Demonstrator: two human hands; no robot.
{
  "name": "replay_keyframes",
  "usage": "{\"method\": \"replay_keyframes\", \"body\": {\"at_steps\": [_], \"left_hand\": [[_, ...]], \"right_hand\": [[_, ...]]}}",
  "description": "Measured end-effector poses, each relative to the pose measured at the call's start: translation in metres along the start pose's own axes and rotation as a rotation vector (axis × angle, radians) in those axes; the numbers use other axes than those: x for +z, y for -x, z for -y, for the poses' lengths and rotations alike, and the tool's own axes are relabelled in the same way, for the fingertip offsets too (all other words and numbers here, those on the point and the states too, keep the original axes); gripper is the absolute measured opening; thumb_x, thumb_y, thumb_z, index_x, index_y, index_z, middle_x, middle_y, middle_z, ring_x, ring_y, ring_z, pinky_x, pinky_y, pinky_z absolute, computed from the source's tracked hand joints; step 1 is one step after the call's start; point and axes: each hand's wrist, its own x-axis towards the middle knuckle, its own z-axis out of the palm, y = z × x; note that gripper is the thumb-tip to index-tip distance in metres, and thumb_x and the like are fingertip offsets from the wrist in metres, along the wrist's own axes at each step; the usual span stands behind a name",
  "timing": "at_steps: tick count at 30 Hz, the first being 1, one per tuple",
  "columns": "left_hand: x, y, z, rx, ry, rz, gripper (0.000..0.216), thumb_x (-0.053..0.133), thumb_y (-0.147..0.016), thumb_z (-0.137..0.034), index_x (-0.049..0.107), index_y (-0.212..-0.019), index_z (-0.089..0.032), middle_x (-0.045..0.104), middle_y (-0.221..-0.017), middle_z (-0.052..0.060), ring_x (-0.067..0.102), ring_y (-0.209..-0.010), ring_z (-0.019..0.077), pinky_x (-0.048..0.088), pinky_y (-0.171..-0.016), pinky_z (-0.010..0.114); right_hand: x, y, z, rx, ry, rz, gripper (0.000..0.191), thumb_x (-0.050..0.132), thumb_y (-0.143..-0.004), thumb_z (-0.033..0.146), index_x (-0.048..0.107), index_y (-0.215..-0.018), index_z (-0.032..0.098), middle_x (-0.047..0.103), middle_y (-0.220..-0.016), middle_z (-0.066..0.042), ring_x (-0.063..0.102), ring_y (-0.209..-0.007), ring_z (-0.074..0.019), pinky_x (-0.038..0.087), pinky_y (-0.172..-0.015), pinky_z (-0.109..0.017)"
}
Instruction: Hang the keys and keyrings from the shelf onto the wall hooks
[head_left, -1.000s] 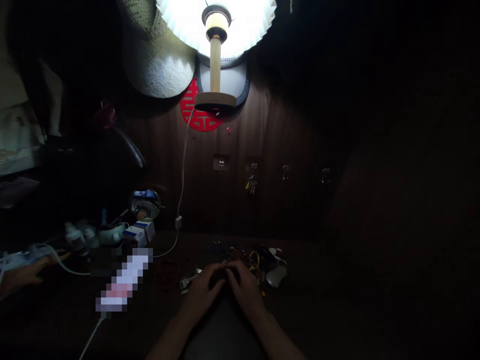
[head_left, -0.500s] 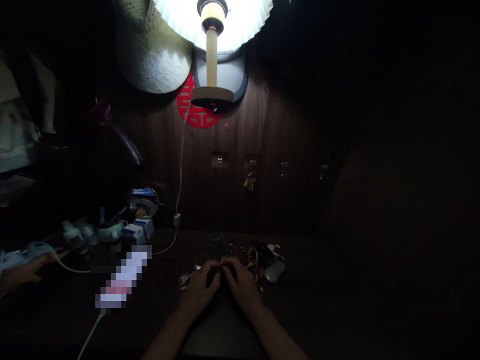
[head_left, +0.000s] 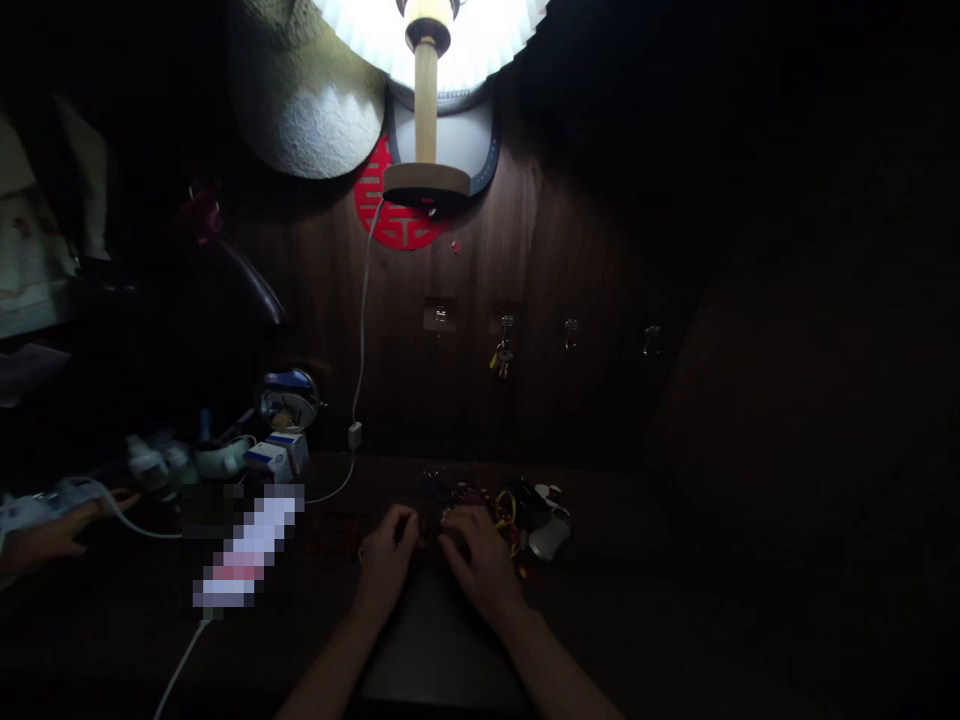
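My left hand (head_left: 386,558) and my right hand (head_left: 480,562) rest on a dark wooden desk (head_left: 600,560), their fingers curled and a small gap between them. A small heap of keyrings, trinkets and wires (head_left: 480,503) lies just beyond my right fingertips. It includes a yellow wire loop (head_left: 506,510). A silver oval fob (head_left: 548,539) lies beside my right hand. A small metal object sits under my left hand, mostly hidden. The dim light hides whether either hand holds anything small.
A pixelated white object (head_left: 247,548) with a white cable lies left of my hands. Beyond it stand small boxes (head_left: 276,455) and a round mirror (head_left: 288,398). Another person's hand (head_left: 64,535) shows at far left. Keys (head_left: 502,358) hang on a wall hook above a lit lamp's cord.
My hands have come apart: the left one has moved left and slightly up the desk, and now covers the metal object. The whole view has shifted slightly.
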Motion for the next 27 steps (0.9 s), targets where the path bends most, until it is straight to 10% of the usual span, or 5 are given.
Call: {"method": "replay_keyframes", "body": {"at_steps": [27], "left_hand": [[-0.0021,-0.0009,-0.0036,0.074,0.025,-0.017,0.018,0.046,-0.081,-0.034,0.057,-0.089,-0.022,0.066,-0.085,0.001,0.062,-0.080,0.0173,0.048,-0.073,0.029]], "right_hand": [[0.0007,0.0002,-0.0016,-0.024,0.009,0.015,0.021,0.047,-0.089,0.021,0.058,-0.107,0.023,0.065,-0.095,-0.005,0.062,-0.088,-0.0166,0.052,-0.078,-0.029]]}}
